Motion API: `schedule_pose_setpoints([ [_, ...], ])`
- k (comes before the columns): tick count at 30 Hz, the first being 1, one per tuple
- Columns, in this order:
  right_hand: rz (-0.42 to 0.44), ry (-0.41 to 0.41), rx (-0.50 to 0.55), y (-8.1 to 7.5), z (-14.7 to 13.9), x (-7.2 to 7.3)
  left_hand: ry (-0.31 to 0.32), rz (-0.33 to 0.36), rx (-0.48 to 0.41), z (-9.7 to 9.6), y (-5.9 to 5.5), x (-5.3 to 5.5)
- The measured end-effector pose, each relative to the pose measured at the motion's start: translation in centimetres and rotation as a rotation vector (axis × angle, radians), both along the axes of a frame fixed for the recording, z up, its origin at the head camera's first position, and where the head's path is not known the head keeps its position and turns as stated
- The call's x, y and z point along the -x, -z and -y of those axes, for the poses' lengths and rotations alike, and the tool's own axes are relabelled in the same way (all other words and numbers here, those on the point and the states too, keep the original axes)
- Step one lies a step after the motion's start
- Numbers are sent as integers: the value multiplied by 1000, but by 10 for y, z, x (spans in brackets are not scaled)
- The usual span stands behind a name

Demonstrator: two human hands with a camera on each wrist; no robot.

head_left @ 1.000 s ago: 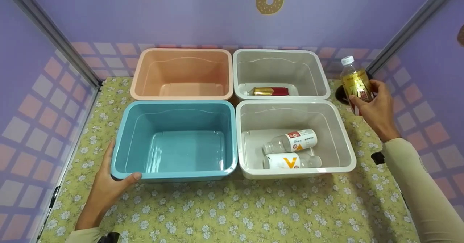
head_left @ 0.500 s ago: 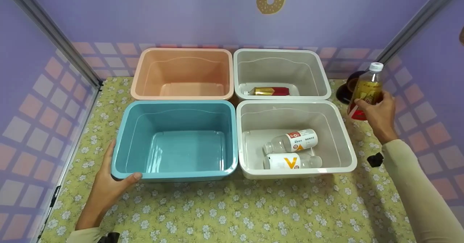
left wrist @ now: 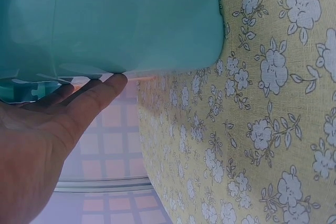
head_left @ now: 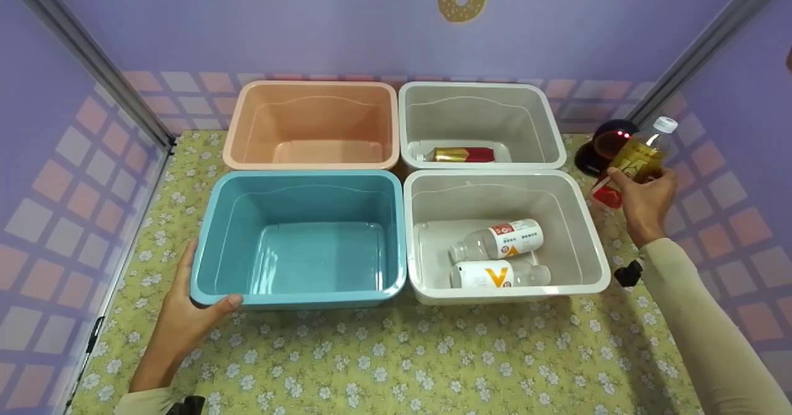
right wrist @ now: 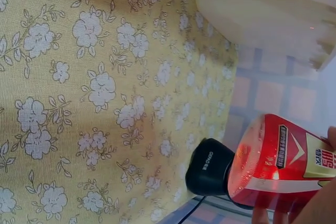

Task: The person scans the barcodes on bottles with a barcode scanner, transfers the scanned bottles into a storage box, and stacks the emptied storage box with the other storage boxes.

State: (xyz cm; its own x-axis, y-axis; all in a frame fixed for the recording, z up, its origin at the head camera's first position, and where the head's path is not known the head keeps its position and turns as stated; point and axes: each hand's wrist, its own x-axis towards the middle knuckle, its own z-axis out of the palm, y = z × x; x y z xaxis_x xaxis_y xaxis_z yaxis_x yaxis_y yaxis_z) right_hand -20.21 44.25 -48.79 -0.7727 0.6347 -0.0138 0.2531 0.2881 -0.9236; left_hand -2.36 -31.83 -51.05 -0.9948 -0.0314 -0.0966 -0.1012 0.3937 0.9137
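My right hand (head_left: 649, 201) grips a plastic drink bottle (head_left: 640, 158) with a white cap and a red and yellow label. The bottle leans, cap up to the right, its red base end close to a black scanner-like device (head_left: 609, 140) with red lights. In the right wrist view the red part of the bottle (right wrist: 270, 153) overlaps the black device (right wrist: 210, 167). My left hand (head_left: 185, 316) holds the near left corner of the blue bin (head_left: 297, 300), thumb on the front rim. In the left wrist view its fingers (left wrist: 97, 95) touch the bin's side below the rim.
A white bin (head_left: 507, 291) holds two clear bottles (head_left: 516, 240) with white labels. Behind it, a grey bin (head_left: 482, 88) contains a red and gold bottle (head_left: 464, 154). An orange bin (head_left: 315, 87) stands behind the blue one. Purple panels surround the flowered tablecloth (head_left: 371, 359).
My right hand has moved the bottle rightward and downward, and its cap now leans to the right. More of the black device shows, with red lights visible. The left hand stays in place.
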Motion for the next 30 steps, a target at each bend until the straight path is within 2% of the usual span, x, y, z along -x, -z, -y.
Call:
schedule_pose_setpoints([
  [5, -20, 37, 11, 4, -1, 4, 2, -5, 0, 0, 0, 0],
  [12, 33, 94, -88, 14, -6, 9, 2, -20, -15, 0, -1, -1],
  [17, 18, 159, -120, 21, -8, 13, -5, -26, 16, -1, -1, -1],
  [25, 6, 217, -139, 27, -10, 19, 1, -9, 18, 0, -1, -2],
  [30, 31, 248, -142, 28, -10, 23, -8, -17, 22, 0, 0, -1],
])
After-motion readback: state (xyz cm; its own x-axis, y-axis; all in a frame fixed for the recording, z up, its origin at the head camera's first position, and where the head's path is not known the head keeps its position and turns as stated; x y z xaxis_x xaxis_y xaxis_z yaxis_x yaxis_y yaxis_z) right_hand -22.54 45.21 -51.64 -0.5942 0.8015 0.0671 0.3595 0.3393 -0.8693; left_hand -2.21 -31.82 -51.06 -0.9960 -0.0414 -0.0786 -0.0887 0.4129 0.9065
